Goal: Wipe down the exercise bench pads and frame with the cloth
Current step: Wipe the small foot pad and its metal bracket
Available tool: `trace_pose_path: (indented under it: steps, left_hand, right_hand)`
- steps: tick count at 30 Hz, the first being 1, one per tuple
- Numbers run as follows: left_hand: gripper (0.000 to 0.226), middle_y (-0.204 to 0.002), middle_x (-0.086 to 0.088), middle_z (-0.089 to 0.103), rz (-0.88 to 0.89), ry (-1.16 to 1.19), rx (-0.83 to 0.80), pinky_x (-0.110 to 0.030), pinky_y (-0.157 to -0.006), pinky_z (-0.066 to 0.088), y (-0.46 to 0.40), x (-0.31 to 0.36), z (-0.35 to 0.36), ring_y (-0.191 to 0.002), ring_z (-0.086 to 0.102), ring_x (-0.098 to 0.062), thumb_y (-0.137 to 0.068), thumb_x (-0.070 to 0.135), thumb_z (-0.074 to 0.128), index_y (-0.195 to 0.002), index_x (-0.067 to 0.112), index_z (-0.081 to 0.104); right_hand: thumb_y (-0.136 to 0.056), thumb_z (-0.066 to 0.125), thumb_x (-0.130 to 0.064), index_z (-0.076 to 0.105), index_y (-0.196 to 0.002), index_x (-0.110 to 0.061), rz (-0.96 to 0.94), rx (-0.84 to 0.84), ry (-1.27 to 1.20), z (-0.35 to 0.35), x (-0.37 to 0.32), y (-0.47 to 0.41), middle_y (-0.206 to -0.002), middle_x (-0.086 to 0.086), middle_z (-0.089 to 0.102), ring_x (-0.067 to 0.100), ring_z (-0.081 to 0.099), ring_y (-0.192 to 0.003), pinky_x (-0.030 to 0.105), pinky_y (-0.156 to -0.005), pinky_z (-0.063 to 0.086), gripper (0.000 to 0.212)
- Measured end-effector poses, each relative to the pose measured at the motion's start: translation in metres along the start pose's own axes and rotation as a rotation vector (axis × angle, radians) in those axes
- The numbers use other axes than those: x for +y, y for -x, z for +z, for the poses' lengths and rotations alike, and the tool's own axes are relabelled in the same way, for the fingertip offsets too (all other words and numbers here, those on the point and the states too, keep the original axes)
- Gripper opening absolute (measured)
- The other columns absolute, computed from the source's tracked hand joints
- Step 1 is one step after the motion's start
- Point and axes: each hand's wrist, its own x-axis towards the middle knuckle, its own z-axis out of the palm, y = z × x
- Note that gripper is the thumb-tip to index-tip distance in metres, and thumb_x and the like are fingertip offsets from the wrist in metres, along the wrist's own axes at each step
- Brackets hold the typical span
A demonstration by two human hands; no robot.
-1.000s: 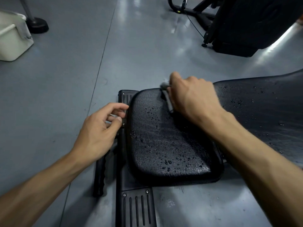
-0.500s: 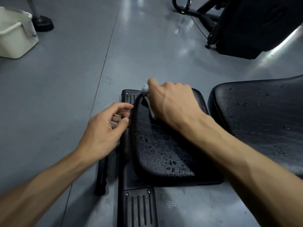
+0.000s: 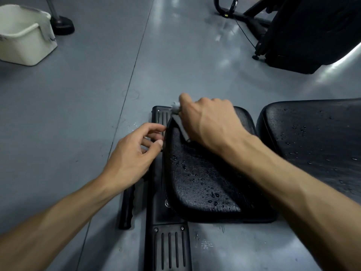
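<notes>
Far left on the grey floor (image 3: pixel 97 94) sits a white bucket (image 3: pixel 25 42), with a dark round stand base (image 3: pixel 62 26) just beside it. Moving in, a black ribbed handle (image 3: pixel 128 208) lies on the floor next to the bench frame (image 3: pixel 168 249), a black grooved bar running toward and away from the camera. The left hand (image 3: pixel 132 153) hovers at the frame's edge, fingers loosely curled with nothing in them, fingertips close to the left rim of the seat pad (image 3: pixel 205 182). That pad is beaded with water drops, and its long axis also runs away from the camera. At its far left corner the right hand (image 3: pixel 209 124) grips the cloth (image 3: pixel 176 114), a pale bunched wad that trails down in a grey strip onto the pad and points toward the frame's far end. Right of a narrow gap lies the back pad (image 3: pixel 316 137), wet too. Upper right stands a dark exercise machine (image 3: pixel 302 32).
</notes>
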Motion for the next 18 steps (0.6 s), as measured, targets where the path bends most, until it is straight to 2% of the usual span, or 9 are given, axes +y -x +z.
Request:
trace_pose_path:
  steps: [2, 5, 7, 10, 13, 16, 18]
  left_hand:
    - [0.024, -0.098, 0.011, 0.071, -0.015, 0.032, -0.01, -0.019, -0.073, 0.051, -0.001, -0.004, -0.001, -0.086, 0.068, -0.014, -0.095, 0.024, 0.067, -0.115, 0.036, 0.067]
    - [0.023, -0.095, 0.011, 0.072, -0.034, 0.06, -0.033, -0.023, -0.077, 0.051, -0.001, -0.011, -0.003, -0.087, 0.07, -0.015, -0.09, 0.036, 0.065, -0.112, 0.036, 0.069]
    - [0.019, -0.093, 0.011, 0.073, -0.048, 0.06, -0.046, -0.028, -0.08, 0.053, -0.001, -0.016, -0.003, -0.087, 0.07, -0.014, -0.091, 0.038, 0.067, -0.109, 0.034, 0.071]
    - [0.019, -0.085, 0.013, 0.071, -0.081, 0.114, -0.053, -0.03, -0.079, 0.055, -0.003, -0.021, -0.003, -0.08, 0.068, -0.011, -0.087, 0.043, 0.068, -0.104, 0.035, 0.072]
    - [0.006, -0.08, 0.018, 0.07, -0.077, 0.121, -0.052, -0.024, -0.075, 0.05, -0.004, -0.023, -0.002, -0.075, 0.063, -0.003, -0.094, 0.03, 0.073, -0.098, 0.035, 0.073]
    - [0.016, -0.081, 0.02, 0.071, -0.058, 0.083, -0.052, -0.019, -0.074, 0.047, -0.002, -0.025, -0.002, -0.075, 0.062, 0.0, -0.095, 0.021, 0.072, -0.093, 0.037, 0.073]
    - [0.021, -0.081, 0.021, 0.071, -0.058, 0.053, -0.052, -0.017, -0.073, 0.047, -0.001, -0.026, -0.002, -0.073, 0.062, 0.002, -0.094, 0.017, 0.072, -0.092, 0.038, 0.073]
  right_hand:
    - [-0.106, 0.035, -0.052, 0.046, -0.114, -0.018, 0.09, 0.007, 0.01, -0.004, 0.016, -0.002, -0.1, 0.018, 0.067, 0.044, 0.066, -0.093, 0.038, -0.064, 0.032, 0.036]
    - [-0.107, 0.035, -0.043, 0.038, -0.102, -0.02, 0.225, 0.017, -0.032, -0.006, 0.025, -0.003, -0.09, 0.019, 0.062, 0.046, 0.063, -0.087, 0.039, -0.064, 0.031, 0.025]
    - [-0.107, 0.038, -0.038, 0.034, -0.102, -0.022, 0.181, -0.017, -0.069, -0.004, 0.01, -0.002, -0.083, 0.012, 0.055, 0.045, 0.063, -0.088, 0.039, -0.064, 0.03, 0.018]
    - [-0.107, 0.04, -0.037, 0.03, -0.102, -0.023, -0.004, -0.05, -0.075, 0.002, -0.018, 0.002, -0.081, 0.003, 0.05, 0.042, 0.066, -0.087, 0.038, -0.061, 0.03, 0.018]
    - [-0.106, 0.039, -0.05, 0.033, -0.101, -0.023, -0.017, -0.011, -0.007, 0.002, -0.009, -0.004, -0.083, 0.009, 0.059, 0.043, 0.066, -0.086, 0.038, -0.06, 0.031, 0.028]
    - [-0.104, 0.038, -0.054, 0.046, -0.107, -0.017, 0.103, 0.031, 0.026, -0.001, 0.015, -0.017, -0.084, 0.02, 0.06, 0.048, 0.063, -0.083, 0.041, -0.062, 0.035, 0.038]
    - [-0.105, 0.038, -0.049, 0.047, -0.107, -0.015, 0.107, 0.015, 0.022, -0.002, 0.015, -0.02, -0.08, 0.018, 0.054, 0.049, 0.062, -0.083, 0.041, -0.062, 0.035, 0.034]
